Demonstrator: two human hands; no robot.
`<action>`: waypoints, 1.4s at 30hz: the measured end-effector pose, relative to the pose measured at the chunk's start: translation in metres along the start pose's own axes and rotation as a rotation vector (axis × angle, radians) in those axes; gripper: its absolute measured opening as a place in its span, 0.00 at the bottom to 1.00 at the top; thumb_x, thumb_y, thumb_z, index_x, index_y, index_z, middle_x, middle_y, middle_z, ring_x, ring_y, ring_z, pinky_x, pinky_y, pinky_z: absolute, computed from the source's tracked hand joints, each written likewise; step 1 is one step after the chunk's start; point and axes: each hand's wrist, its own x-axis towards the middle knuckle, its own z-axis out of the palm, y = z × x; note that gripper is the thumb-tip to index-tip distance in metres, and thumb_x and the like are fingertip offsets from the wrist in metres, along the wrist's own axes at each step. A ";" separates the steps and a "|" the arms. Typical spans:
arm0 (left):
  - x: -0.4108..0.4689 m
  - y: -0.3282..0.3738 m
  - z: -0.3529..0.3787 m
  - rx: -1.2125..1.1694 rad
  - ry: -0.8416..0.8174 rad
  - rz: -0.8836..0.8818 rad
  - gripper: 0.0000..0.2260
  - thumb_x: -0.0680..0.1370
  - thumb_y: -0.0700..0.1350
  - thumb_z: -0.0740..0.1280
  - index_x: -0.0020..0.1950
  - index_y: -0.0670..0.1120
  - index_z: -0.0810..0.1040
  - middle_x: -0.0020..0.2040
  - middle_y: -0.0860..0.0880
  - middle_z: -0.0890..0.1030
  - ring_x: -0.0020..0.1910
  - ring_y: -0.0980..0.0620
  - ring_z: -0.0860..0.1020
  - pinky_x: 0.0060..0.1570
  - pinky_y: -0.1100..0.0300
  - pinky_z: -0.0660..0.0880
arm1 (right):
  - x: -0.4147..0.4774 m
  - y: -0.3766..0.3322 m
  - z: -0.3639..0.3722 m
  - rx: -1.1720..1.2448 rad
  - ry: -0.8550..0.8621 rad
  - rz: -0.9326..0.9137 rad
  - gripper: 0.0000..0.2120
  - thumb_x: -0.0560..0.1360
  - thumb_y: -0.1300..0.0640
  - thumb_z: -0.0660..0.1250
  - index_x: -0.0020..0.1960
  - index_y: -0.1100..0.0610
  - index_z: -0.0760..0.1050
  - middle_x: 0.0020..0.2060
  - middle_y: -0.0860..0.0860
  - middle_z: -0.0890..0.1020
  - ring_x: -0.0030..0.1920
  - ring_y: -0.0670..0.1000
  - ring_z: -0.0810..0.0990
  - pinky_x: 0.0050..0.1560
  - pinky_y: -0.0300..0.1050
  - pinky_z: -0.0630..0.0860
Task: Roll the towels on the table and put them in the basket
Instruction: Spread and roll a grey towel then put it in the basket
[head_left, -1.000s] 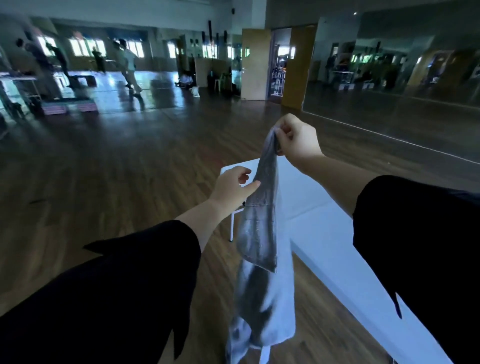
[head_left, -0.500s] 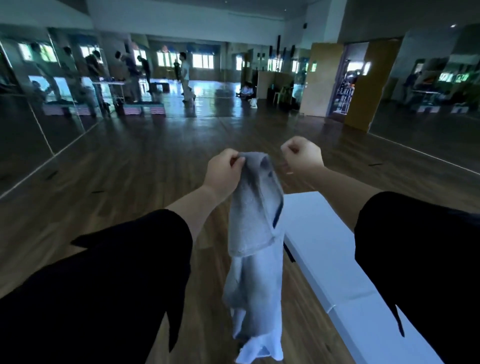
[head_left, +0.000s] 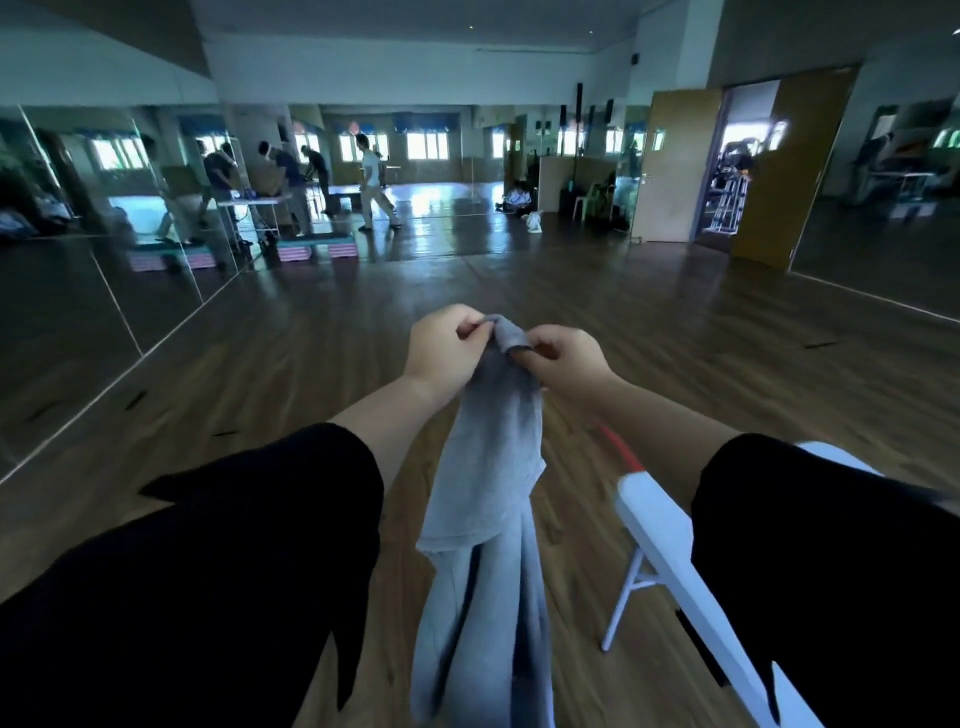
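A grey towel (head_left: 488, 467) hangs in the air in front of me, folded over itself, its lower part reaching below the frame. My left hand (head_left: 441, 348) pinches its top edge from the left. My right hand (head_left: 566, 358) pinches the same top edge from the right, so the two hands almost meet. The white folding table (head_left: 660, 525) shows only as a corner and edge at the lower right, partly hidden by my right sleeve. No basket is in view.
Wooden floor spreads ahead of me. Mirror walls run along the left and right. Several people stand at a table (head_left: 254, 202) far back left, near striped step platforms (head_left: 317, 249). An open wooden door (head_left: 779, 166) is at the back right.
My view has swung left, away from the table. The right hand had let go of the towel half a second ago; now it pinches the top edge again beside the left hand.
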 end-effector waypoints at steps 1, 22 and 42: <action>0.007 -0.009 0.001 -0.010 -0.004 -0.003 0.06 0.77 0.47 0.68 0.47 0.46 0.82 0.42 0.52 0.82 0.43 0.56 0.77 0.41 0.70 0.67 | 0.013 0.003 0.004 -0.029 0.010 -0.036 0.08 0.75 0.54 0.69 0.42 0.58 0.80 0.35 0.50 0.80 0.39 0.51 0.78 0.42 0.44 0.74; 0.203 -0.099 0.076 0.080 0.036 -0.056 0.10 0.81 0.48 0.62 0.42 0.46 0.72 0.37 0.52 0.73 0.40 0.51 0.72 0.40 0.60 0.62 | 0.273 0.091 0.011 0.018 -0.049 0.036 0.05 0.73 0.56 0.70 0.46 0.48 0.76 0.44 0.47 0.80 0.47 0.48 0.78 0.48 0.41 0.73; 0.315 -0.125 0.117 -0.132 0.229 -0.070 0.06 0.74 0.50 0.73 0.46 0.48 0.83 0.41 0.54 0.82 0.42 0.59 0.78 0.41 0.75 0.70 | 0.410 0.110 0.018 -0.095 -0.004 -0.111 0.12 0.76 0.53 0.69 0.36 0.57 0.79 0.33 0.48 0.79 0.35 0.44 0.75 0.29 0.25 0.65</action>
